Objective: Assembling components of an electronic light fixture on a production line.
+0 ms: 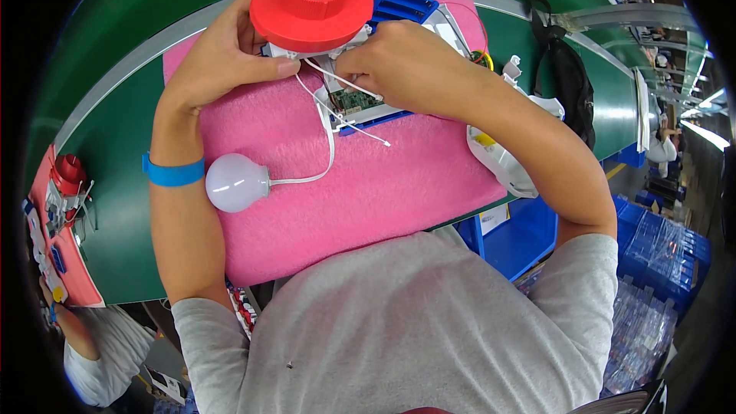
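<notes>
Left grip (pixel 218 65): closed on the edge of a white collar (pixel 310 54), thumb on the near side, fingers partly behind the red disc.
Right grip (pixel 406 65): fingers curled in over the open white casing (pixel 373 115); whether anything is pinched cannot be told, the fingertips being hidden.
Red disc (pixel 307 11): stepped, round, hollow-topped; directly above the white collar, between the two grips and slightly beyond. Probably light, stiff and smooth; best taken by its wide rim or by the collar beneath.
White leads (pixel 341 80): thin, between the grips, loose ends toward the wearer. Likely limp and easily tugged loose; take by the sleeve, near the end.
Circuit board (pixel 356 101): green, in the casing just below the right grip. Presumably fragile; handle by the casing walls.
Blue tray (pixel 406 4): slotted, just beyond the right grip.
Globe bulb (pixel 236 182): milky white, on the mat nearer the wearer than the left grip, trailing a white cable (pixel 331 149). Likely light, slippery and breakable; lift by the neck.
Pink mat (pixel 368 207): plush, under both grips' work.
White shell (pixel 502 161): beneath the right forearm, right of the grip.
Black pouch (pixel 567 92): on the green counter (pixel 123 222), well right of the right grip.
Blue bin (pixel 521 238): below the counter edge, right of the wearer.
</notes>
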